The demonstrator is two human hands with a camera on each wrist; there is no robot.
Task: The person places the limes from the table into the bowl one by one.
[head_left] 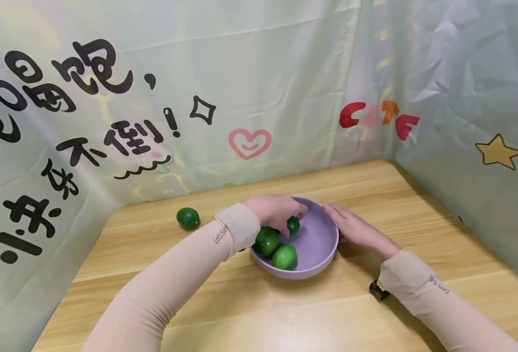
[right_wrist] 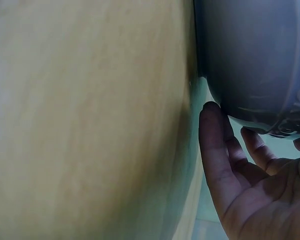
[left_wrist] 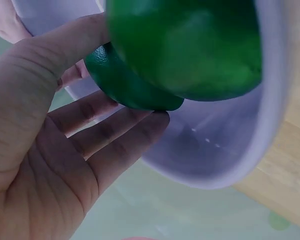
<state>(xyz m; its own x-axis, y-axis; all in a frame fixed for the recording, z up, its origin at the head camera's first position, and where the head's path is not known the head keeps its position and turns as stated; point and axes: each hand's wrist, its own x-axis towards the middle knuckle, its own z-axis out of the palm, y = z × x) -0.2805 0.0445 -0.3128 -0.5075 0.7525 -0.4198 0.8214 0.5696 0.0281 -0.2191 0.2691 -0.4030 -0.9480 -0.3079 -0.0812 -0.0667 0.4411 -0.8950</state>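
My left hand [head_left: 276,211] reaches over the far left rim into a light purple bowl [head_left: 316,244]. Its thumb and fingers pinch a dark green lime [head_left: 293,225]; in the left wrist view the fingertips meet the underside of that lime [left_wrist: 125,85], partly hidden by a nearer one. Beside it in the bowl lie another dark lime [head_left: 266,241] and a brighter green lime [head_left: 284,257]. Against the bowl's right side rests my right hand [head_left: 357,227], its fairly straight fingers touching the outer wall [right_wrist: 255,60] in the right wrist view.
A single dark green lime [head_left: 188,218] sits on the wooden table [head_left: 223,313], left of the bowl. Pale printed curtains [head_left: 285,98] enclose the back and sides. A black strap piece [head_left: 378,291] hangs under the right cuff.
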